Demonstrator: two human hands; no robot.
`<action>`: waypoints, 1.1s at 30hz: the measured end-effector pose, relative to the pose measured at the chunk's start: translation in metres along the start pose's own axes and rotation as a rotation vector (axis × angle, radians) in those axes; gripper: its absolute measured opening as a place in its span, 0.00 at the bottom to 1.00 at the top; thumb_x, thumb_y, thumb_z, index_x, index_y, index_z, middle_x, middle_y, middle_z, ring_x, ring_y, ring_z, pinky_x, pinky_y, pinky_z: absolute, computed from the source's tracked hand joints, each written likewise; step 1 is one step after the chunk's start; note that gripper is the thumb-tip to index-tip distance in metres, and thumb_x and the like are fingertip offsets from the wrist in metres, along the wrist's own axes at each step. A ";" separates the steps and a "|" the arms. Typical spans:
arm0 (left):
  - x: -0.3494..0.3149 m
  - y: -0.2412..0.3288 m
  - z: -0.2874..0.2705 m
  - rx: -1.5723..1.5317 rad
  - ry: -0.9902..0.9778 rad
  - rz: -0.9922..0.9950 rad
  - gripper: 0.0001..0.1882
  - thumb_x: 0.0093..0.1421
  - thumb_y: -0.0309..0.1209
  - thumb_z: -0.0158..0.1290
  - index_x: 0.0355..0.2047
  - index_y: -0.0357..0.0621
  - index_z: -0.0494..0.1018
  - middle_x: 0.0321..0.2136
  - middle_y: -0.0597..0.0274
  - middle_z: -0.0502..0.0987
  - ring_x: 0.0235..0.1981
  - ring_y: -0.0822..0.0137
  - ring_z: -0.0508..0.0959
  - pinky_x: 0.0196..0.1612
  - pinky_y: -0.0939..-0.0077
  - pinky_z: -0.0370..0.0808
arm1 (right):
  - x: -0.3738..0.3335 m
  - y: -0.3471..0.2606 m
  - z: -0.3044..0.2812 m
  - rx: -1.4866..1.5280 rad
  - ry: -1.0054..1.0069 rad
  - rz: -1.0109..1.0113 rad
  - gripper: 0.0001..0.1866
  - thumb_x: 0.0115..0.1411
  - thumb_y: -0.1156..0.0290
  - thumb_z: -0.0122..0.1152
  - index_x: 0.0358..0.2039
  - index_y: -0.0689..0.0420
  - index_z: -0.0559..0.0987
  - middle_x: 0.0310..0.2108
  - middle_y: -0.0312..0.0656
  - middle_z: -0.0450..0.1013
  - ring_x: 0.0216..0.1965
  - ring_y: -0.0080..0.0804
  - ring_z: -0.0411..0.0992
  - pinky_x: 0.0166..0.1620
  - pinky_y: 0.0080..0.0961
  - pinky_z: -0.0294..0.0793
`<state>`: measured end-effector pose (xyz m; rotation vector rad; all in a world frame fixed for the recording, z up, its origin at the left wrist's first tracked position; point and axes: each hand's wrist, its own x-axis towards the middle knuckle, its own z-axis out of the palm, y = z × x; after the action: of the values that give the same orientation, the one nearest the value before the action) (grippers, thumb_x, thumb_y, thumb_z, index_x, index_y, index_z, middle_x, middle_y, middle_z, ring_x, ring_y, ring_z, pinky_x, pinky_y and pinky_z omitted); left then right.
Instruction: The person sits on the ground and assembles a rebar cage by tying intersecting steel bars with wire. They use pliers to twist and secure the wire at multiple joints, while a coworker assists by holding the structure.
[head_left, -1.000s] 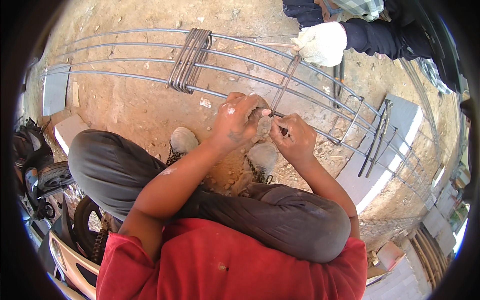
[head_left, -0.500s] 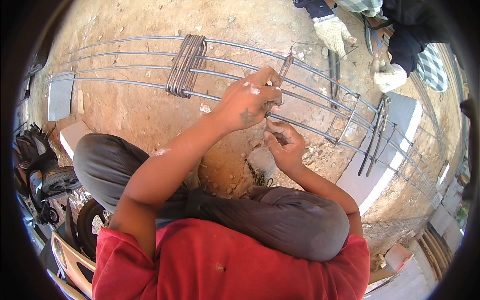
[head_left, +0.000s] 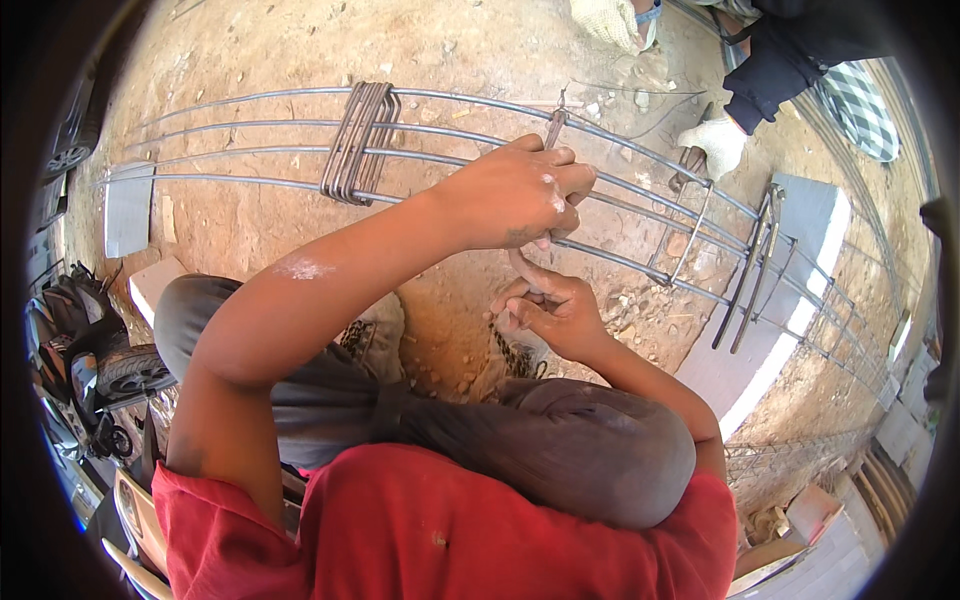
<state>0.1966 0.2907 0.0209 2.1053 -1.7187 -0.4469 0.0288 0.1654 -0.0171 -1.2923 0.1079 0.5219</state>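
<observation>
Long steel rods (head_left: 450,97) run from left to right in front of me, joined as a narrow cage. My left hand (head_left: 525,195) is closed over the middle of them, gripping a rectangular steel stirrup (head_left: 555,126) whose far end pokes out past the fingers. Below the nearest rod, my right hand (head_left: 555,305) has its index finger reaching up toward the left hand. Its other fingers are curled; whatever they pinch is too small to make out. Another stirrup (head_left: 690,240) stands around the rods farther right.
A bundle of stirrups (head_left: 358,145) hangs on the rods at left. Two dark bars (head_left: 745,270) lie across them near a grey-white block (head_left: 800,215). A co-worker's gloved hand (head_left: 715,145) holds a tool at the far right. Motorbikes (head_left: 125,375) stand at left.
My right hand has shifted left and down, its index finger now pointing up. My left hand has turned over the rods. The co-worker's gloved hand has moved left onto a tool.
</observation>
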 end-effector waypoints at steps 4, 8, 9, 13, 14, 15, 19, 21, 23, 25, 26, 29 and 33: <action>-0.039 0.012 0.003 -0.200 0.341 -0.475 0.16 0.52 0.34 0.63 0.42 0.52 0.77 0.40 0.63 0.75 0.49 0.61 0.74 0.54 0.58 0.67 | -0.036 -0.066 -0.056 -0.662 0.157 -0.094 0.20 0.60 0.70 0.66 0.54 0.56 0.79 0.38 0.45 0.80 0.33 0.27 0.78 0.38 0.22 0.78; -0.078 0.031 0.031 -0.069 0.389 -0.566 0.24 0.49 0.42 0.67 0.45 0.52 0.75 0.39 0.64 0.76 0.47 0.60 0.75 0.55 0.54 0.65 | -0.063 -0.098 -0.113 -1.486 0.947 -0.084 0.28 0.53 0.61 0.73 0.54 0.56 0.76 0.50 0.49 0.73 0.51 0.45 0.73 0.54 0.39 0.72; -0.081 0.032 0.040 -0.015 0.386 -0.535 0.24 0.49 0.43 0.67 0.45 0.52 0.76 0.38 0.64 0.76 0.45 0.61 0.75 0.55 0.54 0.64 | -0.067 -0.097 -0.122 -1.478 0.979 0.061 0.31 0.51 0.60 0.75 0.54 0.55 0.75 0.52 0.49 0.71 0.54 0.46 0.70 0.55 0.40 0.71; -0.075 0.026 0.072 0.036 0.469 -0.551 0.21 0.48 0.45 0.67 0.41 0.53 0.77 0.33 0.68 0.76 0.40 0.64 0.75 0.52 0.54 0.63 | -0.080 -0.080 -0.138 -1.601 0.984 0.294 0.40 0.43 0.57 0.79 0.56 0.53 0.71 0.56 0.48 0.66 0.58 0.51 0.65 0.57 0.43 0.69; -0.073 0.025 0.077 0.054 0.505 -0.552 0.21 0.48 0.45 0.68 0.39 0.54 0.77 0.32 0.69 0.76 0.38 0.64 0.75 0.52 0.55 0.62 | -0.082 -0.076 -0.140 -1.621 0.976 0.383 0.40 0.43 0.57 0.80 0.55 0.54 0.71 0.57 0.47 0.65 0.58 0.51 0.64 0.57 0.44 0.69; -0.072 0.025 0.081 0.076 0.538 -0.554 0.20 0.47 0.45 0.68 0.37 0.54 0.78 0.30 0.69 0.76 0.37 0.65 0.75 0.51 0.55 0.62 | -0.082 -0.073 -0.145 -1.645 0.981 0.302 0.36 0.44 0.61 0.78 0.52 0.54 0.71 0.55 0.47 0.66 0.56 0.51 0.65 0.55 0.45 0.70; -0.069 0.025 0.085 0.029 0.537 -0.599 0.19 0.48 0.46 0.66 0.37 0.54 0.78 0.33 0.70 0.77 0.40 0.65 0.75 0.56 0.51 0.60 | -0.079 -0.063 -0.162 -1.623 1.193 0.355 0.24 0.46 0.71 0.72 0.45 0.54 0.72 0.47 0.48 0.68 0.52 0.52 0.69 0.49 0.46 0.73; -0.070 0.025 0.086 0.056 0.582 -0.585 0.19 0.47 0.45 0.66 0.37 0.54 0.79 0.32 0.70 0.77 0.40 0.65 0.75 0.56 0.51 0.60 | -0.081 -0.059 -0.171 -1.619 1.186 0.423 0.22 0.47 0.73 0.67 0.44 0.54 0.72 0.47 0.49 0.67 0.48 0.54 0.71 0.47 0.47 0.74; -0.070 0.025 0.088 0.039 0.602 -0.584 0.18 0.47 0.44 0.67 0.37 0.55 0.79 0.32 0.70 0.77 0.40 0.65 0.75 0.56 0.51 0.60 | -0.087 -0.058 -0.179 -1.599 1.189 0.495 0.15 0.48 0.75 0.58 0.39 0.55 0.73 0.44 0.49 0.69 0.41 0.57 0.74 0.43 0.49 0.74; -0.070 0.023 0.090 0.037 0.608 -0.582 0.17 0.47 0.43 0.67 0.36 0.55 0.79 0.32 0.71 0.77 0.40 0.65 0.75 0.56 0.51 0.60 | -0.094 -0.062 -0.185 -1.608 1.157 0.460 0.11 0.49 0.74 0.58 0.36 0.56 0.74 0.39 0.49 0.72 0.38 0.58 0.75 0.41 0.51 0.74; -0.070 0.023 0.091 0.039 0.607 -0.582 0.17 0.46 0.43 0.67 0.36 0.56 0.79 0.31 0.71 0.76 0.40 0.65 0.75 0.55 0.52 0.61 | -0.098 -0.068 -0.186 -1.614 1.164 0.463 0.10 0.50 0.73 0.58 0.35 0.57 0.75 0.36 0.49 0.73 0.36 0.59 0.75 0.40 0.52 0.74; -0.069 0.020 0.092 0.055 0.679 -0.552 0.17 0.43 0.43 0.68 0.33 0.56 0.79 0.29 0.73 0.75 0.36 0.66 0.74 0.49 0.56 0.61 | -0.106 -0.090 -0.168 -1.168 1.127 0.389 0.04 0.53 0.77 0.53 0.30 0.59 0.75 0.27 0.46 0.77 0.26 0.42 0.77 0.28 0.38 0.74; -0.068 0.021 0.091 0.014 0.612 -0.602 0.21 0.42 0.44 0.69 0.35 0.55 0.77 0.27 0.76 0.75 0.35 0.68 0.74 0.44 0.58 0.61 | -0.106 -0.136 -0.097 -0.647 0.866 0.295 0.06 0.57 0.80 0.46 0.33 0.59 0.72 0.30 0.42 0.78 0.26 0.26 0.75 0.28 0.26 0.72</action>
<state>0.1222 0.3449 -0.0486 2.4072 -0.7468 0.0676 0.0140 0.0177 0.1142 -2.0897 0.9206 0.2052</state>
